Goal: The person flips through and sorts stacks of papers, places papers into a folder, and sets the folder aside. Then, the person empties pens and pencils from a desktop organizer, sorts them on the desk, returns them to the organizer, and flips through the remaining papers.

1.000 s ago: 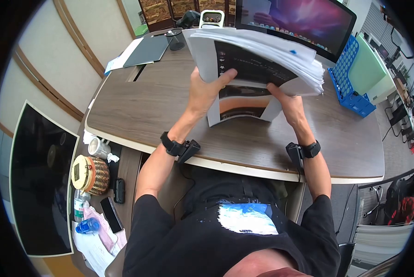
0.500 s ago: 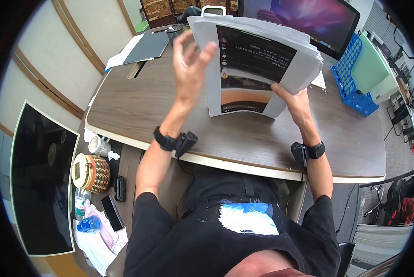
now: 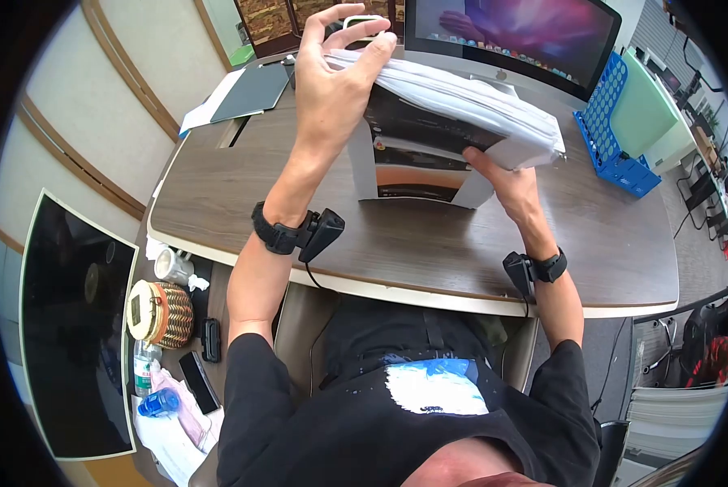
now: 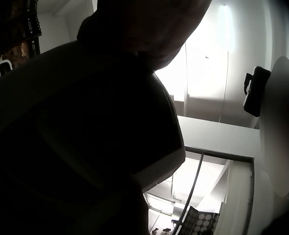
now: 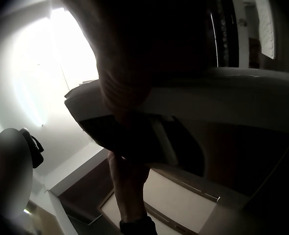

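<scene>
A thick stack of papers stands on the desk, its top tilted toward me. The front sheet carries a dark printed screen picture with an orange band. My right hand grips the stack's right edge, thumb on the front sheet and fingers hidden behind it. At the top left corner is my left hand, its thumb and fingers spread apart above the top edge. In the left wrist view the stack is a dark shape under the hand. The right wrist view shows its pale edge beside the right hand.
A computer monitor stands behind the stack. To the right is a blue perforated file holder with a green folder. A dark folder lies at the back left. Mug, woven basket, bottle and phone sit on the lower left surface.
My left hand let go of the stack's left side, lifted away, then rose to its top left corner. The stack straightened, then tilted toward me again. My right hand kept its hold.
</scene>
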`<state>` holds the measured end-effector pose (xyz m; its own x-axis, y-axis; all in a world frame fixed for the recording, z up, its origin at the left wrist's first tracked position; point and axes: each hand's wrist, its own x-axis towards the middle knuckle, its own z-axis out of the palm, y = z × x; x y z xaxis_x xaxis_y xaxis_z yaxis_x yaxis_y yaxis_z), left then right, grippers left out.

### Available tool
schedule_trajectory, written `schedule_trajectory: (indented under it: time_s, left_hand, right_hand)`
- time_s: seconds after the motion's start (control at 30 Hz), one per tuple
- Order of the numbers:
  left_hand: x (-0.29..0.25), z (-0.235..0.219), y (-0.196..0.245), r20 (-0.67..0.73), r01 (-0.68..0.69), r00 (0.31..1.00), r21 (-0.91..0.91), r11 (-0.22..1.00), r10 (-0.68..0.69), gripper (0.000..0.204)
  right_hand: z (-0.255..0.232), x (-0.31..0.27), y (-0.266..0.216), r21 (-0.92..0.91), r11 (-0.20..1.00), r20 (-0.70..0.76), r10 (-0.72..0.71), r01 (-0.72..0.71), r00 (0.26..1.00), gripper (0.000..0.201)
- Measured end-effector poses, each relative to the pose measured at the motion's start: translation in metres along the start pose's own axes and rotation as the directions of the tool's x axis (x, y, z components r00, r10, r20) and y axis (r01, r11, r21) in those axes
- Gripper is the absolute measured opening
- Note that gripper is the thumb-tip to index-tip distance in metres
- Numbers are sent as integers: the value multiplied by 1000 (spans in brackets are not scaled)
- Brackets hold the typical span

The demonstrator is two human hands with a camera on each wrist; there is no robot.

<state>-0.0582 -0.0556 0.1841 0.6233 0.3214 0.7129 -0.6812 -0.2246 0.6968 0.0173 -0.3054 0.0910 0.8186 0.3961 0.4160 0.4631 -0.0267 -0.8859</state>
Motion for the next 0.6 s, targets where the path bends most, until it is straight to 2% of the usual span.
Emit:
schedule_trajectory:
  time_s: [0.03, 0.1, 0.13, 0.17, 0.23, 0.27, 0.3, 0.37, 0.43, 0.47, 0.5, 0.53, 0.57, 0.6]
  left_hand:
    - [3, 1, -2, 0, 0, 1000, 1, 1000, 0, 58]
    - [8, 5, -6, 20, -75, 997, -40, 996, 76, 44]
    - [7, 7, -8, 5, -72, 997, -120, 990, 73, 38]
    - [5, 10, 3, 18, -10, 1000, -200, 980, 14, 41]
    - [1, 16, 11, -27, -102, 995, -275, 956, 98, 50]
    - [1, 8, 2, -15, -134, 991, -241, 961, 134, 60]
    - [-7, 6, 13, -9, -129, 991, -228, 965, 130, 70]
    - [-16, 8, -15, -144, -210, 974, -253, 944, 177, 55]
    - [-24, 7, -23, -57, -57, 997, -255, 965, 43, 63]
    - [-27, 8, -33, -68, -62, 996, -79, 995, 56, 50]
    - [-27, 9, -30, -78, -65, 995, -73, 995, 59, 50]
    - [-29, 10, -28, -69, -32, 997, -98, 995, 26, 46]
    - [-30, 11, -24, -60, 1, 998, -123, 992, -9, 43]
    - [-30, 11, -23, -46, -17, 999, -93, 996, 12, 44]
  right_hand:
    - [0, 1, 0, 1, 1000, 1, 0, 0, 1000, 55]
    - [1, 1, 1, 20, 1000, -7, 12, -12, 1000, 45]
    - [-1, 2, 7, 20, 1000, 9, 11, -12, 1000, 45]
    - [-7, 5, 17, 30, 1000, -23, -8, 9, 1000, 39]
    - [-5, 12, 17, 45, 998, -28, -33, 35, 999, 32]
    - [-4, 10, 5, 80, 993, -80, -75, 81, 994, 28]
    - [-4, 6, -4, 115, 986, -137, -107, 123, 985, 23]
    - [-3, -1, -12, 86, 994, -115, -64, 74, 991, 24]
    - [-5, 0, -8, 52, 997, -98, -46, 52, 994, 25]
    - [-6, -1, 3, -17, 999, -64, -33, 32, 997, 28]
    - [-8, -2, 15, -89, 996, -33, -15, 12, 999, 32]
    - [-15, -2, 28, -82, 996, 22, 29, -28, 999, 31]
    - [-17, -3, 37, -83, 996, 35, 29, -26, 999, 31]
    - [-18, -4, 45, -51, 998, 4, 27, -26, 1000, 29]
